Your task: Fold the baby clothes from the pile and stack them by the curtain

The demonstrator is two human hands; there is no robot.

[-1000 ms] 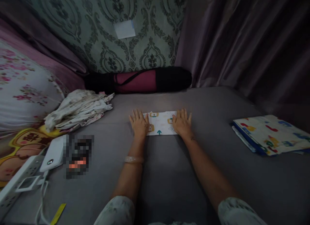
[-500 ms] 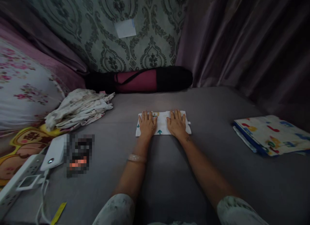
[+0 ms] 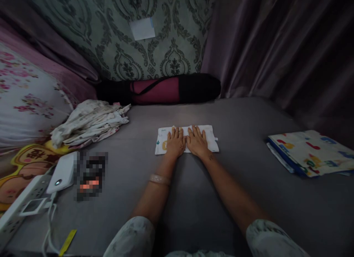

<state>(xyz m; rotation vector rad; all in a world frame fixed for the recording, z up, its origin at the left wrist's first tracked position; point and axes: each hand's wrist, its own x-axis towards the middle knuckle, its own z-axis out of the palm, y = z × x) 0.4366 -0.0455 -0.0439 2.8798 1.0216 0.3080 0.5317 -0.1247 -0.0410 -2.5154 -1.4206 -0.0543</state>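
A white printed cloth (image 3: 161,141), folded into a flat rectangle, lies on the grey bed sheet (image 3: 238,139) in front of me. A small white tag sticks out at its right edge. My left hand (image 3: 176,142) rests palm down on the cloth just left of its middle, fingers stretched forward. Close beside it, my right hand (image 3: 197,141) also lies flat on the cloth, the two thumbs almost touching. Neither hand grips anything. The palms cover part of the print.
Folded colourful fabric (image 3: 313,151) lies at the right. Crumpled clothes (image 3: 91,122) and a floral pillow (image 3: 30,102) are at the left. Nearer are a white power bank (image 3: 63,172), a power strip (image 3: 24,201) and cables. A black and maroon long bag (image 3: 157,91) lies along the wall.
Both hands have slid inward over the cloth, from its two sides toward its middle. More of the cloth's outer ends shows now, and the cloth stays in the same place.
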